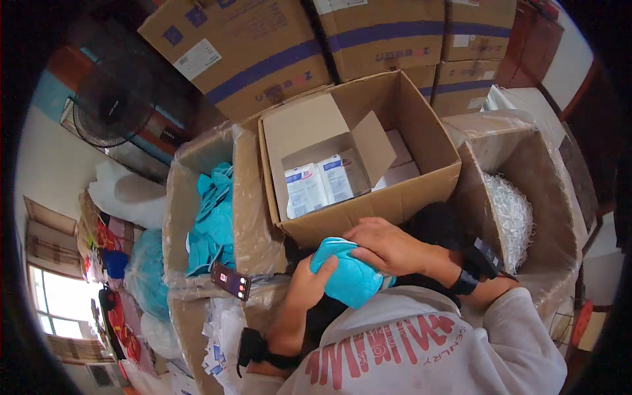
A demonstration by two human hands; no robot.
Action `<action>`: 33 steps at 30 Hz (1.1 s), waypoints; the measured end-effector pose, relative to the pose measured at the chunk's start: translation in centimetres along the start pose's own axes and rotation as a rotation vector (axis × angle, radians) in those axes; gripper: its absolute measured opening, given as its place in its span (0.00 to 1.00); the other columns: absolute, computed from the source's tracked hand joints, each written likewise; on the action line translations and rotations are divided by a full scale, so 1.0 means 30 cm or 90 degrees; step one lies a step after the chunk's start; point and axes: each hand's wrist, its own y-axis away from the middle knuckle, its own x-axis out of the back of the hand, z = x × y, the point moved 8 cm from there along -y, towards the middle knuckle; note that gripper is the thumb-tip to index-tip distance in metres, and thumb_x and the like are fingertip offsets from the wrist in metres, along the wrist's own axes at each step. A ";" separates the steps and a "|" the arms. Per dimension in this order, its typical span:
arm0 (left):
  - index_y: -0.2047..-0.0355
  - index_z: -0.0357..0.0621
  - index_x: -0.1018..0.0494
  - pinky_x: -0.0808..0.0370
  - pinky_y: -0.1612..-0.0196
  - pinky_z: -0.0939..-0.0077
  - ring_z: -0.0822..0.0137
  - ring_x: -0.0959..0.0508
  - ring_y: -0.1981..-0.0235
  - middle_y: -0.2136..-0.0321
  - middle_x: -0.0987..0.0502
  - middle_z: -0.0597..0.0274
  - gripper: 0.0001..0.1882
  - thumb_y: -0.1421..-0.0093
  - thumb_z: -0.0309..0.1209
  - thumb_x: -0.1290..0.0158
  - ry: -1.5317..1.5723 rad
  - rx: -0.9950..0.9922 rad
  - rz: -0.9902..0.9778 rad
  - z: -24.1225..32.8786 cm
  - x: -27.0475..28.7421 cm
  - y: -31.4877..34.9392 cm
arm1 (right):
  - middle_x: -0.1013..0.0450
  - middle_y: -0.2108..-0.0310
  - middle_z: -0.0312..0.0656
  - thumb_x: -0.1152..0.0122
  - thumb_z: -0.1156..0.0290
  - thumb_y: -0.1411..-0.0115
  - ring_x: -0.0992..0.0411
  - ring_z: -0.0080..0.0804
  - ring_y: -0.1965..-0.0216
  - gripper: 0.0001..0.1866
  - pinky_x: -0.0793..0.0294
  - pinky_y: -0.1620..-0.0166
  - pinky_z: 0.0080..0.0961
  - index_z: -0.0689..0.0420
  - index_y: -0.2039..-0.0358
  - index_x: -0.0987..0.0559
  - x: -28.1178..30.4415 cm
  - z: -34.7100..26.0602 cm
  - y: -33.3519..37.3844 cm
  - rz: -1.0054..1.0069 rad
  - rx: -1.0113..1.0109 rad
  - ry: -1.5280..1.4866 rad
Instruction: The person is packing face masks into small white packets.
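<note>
A small stack of teal face masks (pixel 354 276) is held just above my lap. My left hand (pixel 313 280) grips it from the left side, with the thumb on the front. My right hand (pixel 388 247) bends over its upper right edge, fingers closed on the masks. A white rim shows along the top of the stack. How many masks there are cannot be made out. Right beyond my hands stands an open cardboard box (pixel 368 214). Inside it, a smaller open carton (pixel 306 125) contains white printed packets (pixel 319 185).
On the left, a plastic-lined box (pixel 176 224) holds loose teal masks (pixel 214 227). A phone (pixel 230 281) rests at its near corner, above white packets (pixel 217 336). At right, another lined box (pixel 559 243) contains white elastic straps (pixel 510 220). Sealed cartons (pixel 388 33) stand behind; a fan (pixel 113 105) is far left.
</note>
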 end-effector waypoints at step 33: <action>0.76 0.36 0.27 0.32 0.69 0.78 0.71 0.27 0.75 0.80 0.26 0.61 0.12 0.45 0.34 0.52 -0.357 -0.175 0.092 0.128 0.257 -0.081 | 0.39 0.82 0.31 0.59 0.58 0.38 0.40 0.16 0.80 0.18 0.36 0.74 0.15 0.60 0.67 0.28 -0.047 0.157 0.145 -0.297 -0.352 -0.477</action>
